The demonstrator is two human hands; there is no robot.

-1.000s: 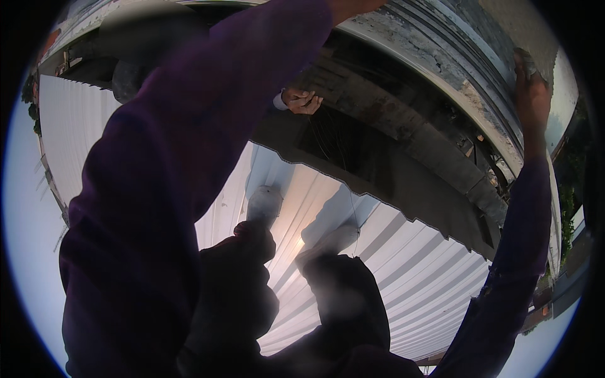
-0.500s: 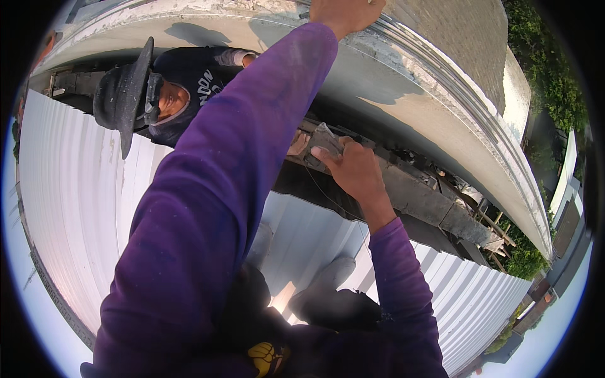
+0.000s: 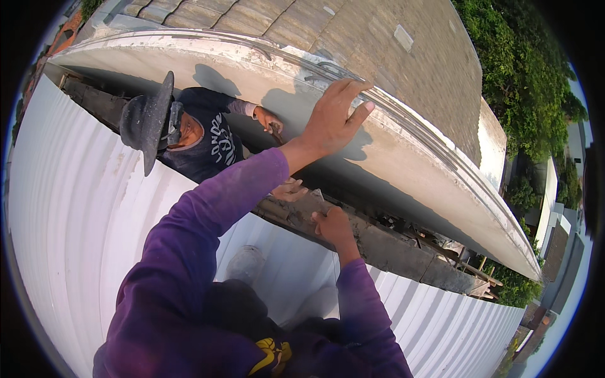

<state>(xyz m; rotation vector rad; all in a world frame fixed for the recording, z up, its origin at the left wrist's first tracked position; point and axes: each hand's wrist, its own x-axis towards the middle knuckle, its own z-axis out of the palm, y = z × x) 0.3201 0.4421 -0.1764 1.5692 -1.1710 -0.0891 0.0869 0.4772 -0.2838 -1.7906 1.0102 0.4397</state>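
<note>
My left hand (image 3: 334, 120) reaches up to the wall's top edge, its fingers stretched out over thin metal rods (image 3: 384, 97). It holds nothing that I can see. Lower down, my right hand (image 3: 334, 227) is closed with its fingers curled above the grey concrete ledge (image 3: 397, 249); what it grips is hidden. Just beyond those fingers a small pale, pointed piece (image 3: 318, 194) shows. A co-worker's hand (image 3: 290, 190) lies close by on the ledge, left of my right hand.
A co-worker in a dark hat (image 3: 142, 123) stands in the gap between wall and ledge, the other hand (image 3: 268, 120) against the rendered wall (image 3: 416, 145). White corrugated metal sheeting (image 3: 82, 189) lies under my feet. Tiled roofing (image 3: 378, 44) rises beyond the wall; broken wood (image 3: 460, 258) juts at right.
My left hand has come down and back into full view at the wall top. The view has shifted, showing more roof. My right hand's fingers have curled in more.
</note>
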